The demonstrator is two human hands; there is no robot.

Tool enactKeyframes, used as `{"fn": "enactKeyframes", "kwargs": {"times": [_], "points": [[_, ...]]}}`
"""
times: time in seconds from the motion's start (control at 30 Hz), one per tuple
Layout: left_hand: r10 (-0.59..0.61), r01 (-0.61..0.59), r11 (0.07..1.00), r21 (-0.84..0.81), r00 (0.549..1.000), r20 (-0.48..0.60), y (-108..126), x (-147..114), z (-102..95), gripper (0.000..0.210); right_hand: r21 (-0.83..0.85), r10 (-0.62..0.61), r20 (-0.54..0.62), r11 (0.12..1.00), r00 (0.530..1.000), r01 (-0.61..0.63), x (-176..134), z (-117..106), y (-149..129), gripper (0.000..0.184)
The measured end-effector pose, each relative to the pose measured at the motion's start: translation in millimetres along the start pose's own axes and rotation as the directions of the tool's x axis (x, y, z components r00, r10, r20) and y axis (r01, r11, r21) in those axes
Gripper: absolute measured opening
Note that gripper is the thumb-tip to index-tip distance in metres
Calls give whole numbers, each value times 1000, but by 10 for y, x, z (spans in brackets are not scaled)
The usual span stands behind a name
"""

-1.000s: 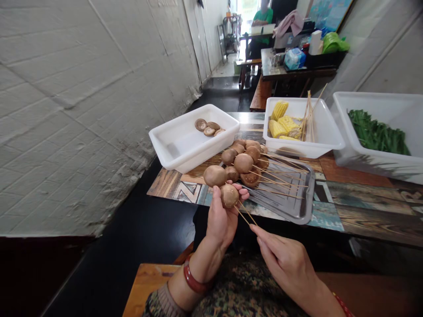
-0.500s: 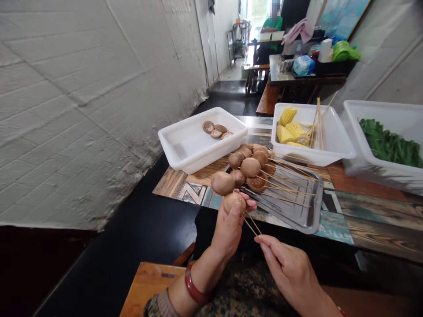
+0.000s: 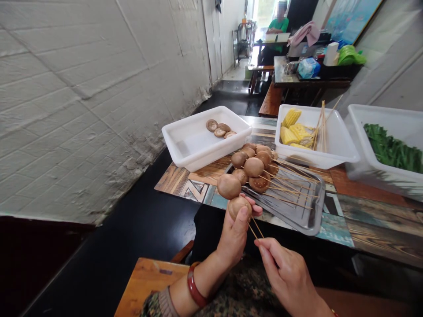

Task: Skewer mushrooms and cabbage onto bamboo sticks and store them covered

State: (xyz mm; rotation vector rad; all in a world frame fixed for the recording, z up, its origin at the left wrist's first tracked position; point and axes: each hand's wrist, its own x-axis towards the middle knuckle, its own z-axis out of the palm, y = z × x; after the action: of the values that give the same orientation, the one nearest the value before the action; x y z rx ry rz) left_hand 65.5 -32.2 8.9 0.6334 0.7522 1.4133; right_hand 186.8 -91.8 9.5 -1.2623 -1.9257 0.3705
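Observation:
My left hand (image 3: 236,229) grips a brown mushroom cap (image 3: 238,207), its thumb across the top and its fingers underneath. A second mushroom cap (image 3: 228,186) sits just beyond it on the same pair of thin skewers (image 3: 257,228). Lower down, my right hand (image 3: 286,264) pinches the near ends of those skewers. Past my hands, several skewered mushrooms (image 3: 254,167) lie piled on a metal tray (image 3: 312,222), their sticks pointing right. A white tub (image 3: 180,136) behind them has a few loose mushrooms (image 3: 218,127) in it.
Another white tub (image 3: 343,152) holds corn pieces (image 3: 292,127) and upright sticks (image 3: 320,130). To its right, leafy greens (image 3: 391,147) fill part of a larger tub (image 3: 366,114). A wooden stool (image 3: 142,281) stands at lower left, beside the pale wall (image 3: 82,110). One person (image 3: 278,25) sits far back.
The whole view has shifted slightly, so things appear a little further right. My hands keep the same hold on the mushroom and the skewers.

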Motion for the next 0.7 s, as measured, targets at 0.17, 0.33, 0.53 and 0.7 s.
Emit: {"fn": "enactKeyframes", "kwargs": {"times": [0.17,0.33,0.53,0.7], "points": [[8,-8,1000,20,1000,11,-40,-37,-12,24,-9,-3,-14,1000,1000,2,32,30,-33,26],[26,-26,999,47,1000,15,-55,-68,-12,22,5,5,-17,1000,1000,-5,50,66,-36,27],[-48,47,998,42,998,34,-60,-120,-27,27,14,-10,-7,1000,1000,10,92,72,-15,25],[-91,89,996,25,994,69,49,-85,-29,38,14,-39,-29,999,999,40,82,77,21,22]]}}
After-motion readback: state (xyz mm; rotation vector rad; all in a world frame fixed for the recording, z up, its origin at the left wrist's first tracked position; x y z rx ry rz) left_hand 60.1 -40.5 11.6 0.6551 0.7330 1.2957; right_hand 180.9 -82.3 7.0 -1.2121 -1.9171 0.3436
